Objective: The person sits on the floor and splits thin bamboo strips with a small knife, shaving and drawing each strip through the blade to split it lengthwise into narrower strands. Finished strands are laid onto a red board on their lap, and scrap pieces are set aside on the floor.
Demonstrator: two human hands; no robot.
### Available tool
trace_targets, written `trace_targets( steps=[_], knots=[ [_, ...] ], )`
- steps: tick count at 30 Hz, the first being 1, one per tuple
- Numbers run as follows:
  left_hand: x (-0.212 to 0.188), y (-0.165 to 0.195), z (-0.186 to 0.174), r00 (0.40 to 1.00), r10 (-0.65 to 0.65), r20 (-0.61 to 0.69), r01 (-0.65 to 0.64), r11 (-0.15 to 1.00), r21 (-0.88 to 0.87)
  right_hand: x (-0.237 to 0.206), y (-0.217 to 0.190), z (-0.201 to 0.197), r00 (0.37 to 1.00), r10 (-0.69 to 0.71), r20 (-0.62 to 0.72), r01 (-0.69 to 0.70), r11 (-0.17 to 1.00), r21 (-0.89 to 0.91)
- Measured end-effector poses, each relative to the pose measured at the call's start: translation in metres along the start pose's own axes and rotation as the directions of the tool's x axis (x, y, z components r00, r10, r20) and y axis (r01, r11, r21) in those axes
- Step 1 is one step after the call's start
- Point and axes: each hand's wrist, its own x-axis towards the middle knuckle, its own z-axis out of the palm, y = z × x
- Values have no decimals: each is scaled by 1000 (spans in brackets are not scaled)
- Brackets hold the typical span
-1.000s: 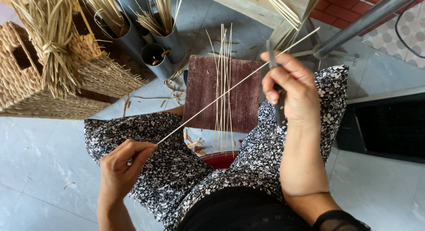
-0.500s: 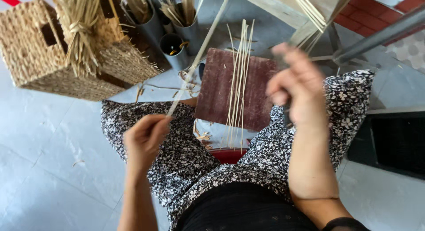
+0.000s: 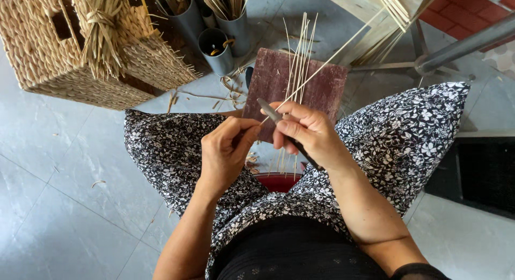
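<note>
My left hand (image 3: 224, 151) pinches the near end of a long thin straw strand (image 3: 327, 60) that runs up and to the right. My right hand (image 3: 307, 134) grips a small grey-bladed knife (image 3: 270, 111), its blade lying against the strand close to my left fingers. Both hands meet above my lap, just over a dark red-brown board (image 3: 327, 89) that rests across my knees and carries several loose straw strands (image 3: 298, 54). I wear a black-and-white floral skirt (image 3: 407, 135).
A woven straw basket (image 3: 48, 60) with a bundle of straw on top stands at the far left. Grey cylindrical pots (image 3: 214, 44) holding straw stand beyond the board. A wooden stand and a metal bar (image 3: 461, 46) are at the upper right. Something red (image 3: 279, 181) shows between my knees.
My left hand has moved up and right to meet my right hand, which came down to the board's near edge. The knife blade now lies against the strand. The view has shifted.
</note>
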Motion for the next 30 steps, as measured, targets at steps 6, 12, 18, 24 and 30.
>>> trace_targets(
  steps=[6,12,18,24,30],
  knots=[
    [-2,4,-9,999,42,29,-43,999,27,-3,-4,-3,1000,5,-18,-4,998,66],
    [-5,6,-15,999,4,44,-6,999,53,-5,-10,-5,996,58,-63,-50,991,120],
    [-10,6,-21,999,10,48,-14,996,87,-7,-12,-16,996,7,-91,6,989,146],
    [-14,1,-30,999,24,42,-28,996,87,-9,-12,-29,987,-31,-159,57,985,166],
    [-21,-3,-39,998,-5,66,-5,990,142,-11,-16,-40,977,-65,-201,104,977,188]
  ],
)
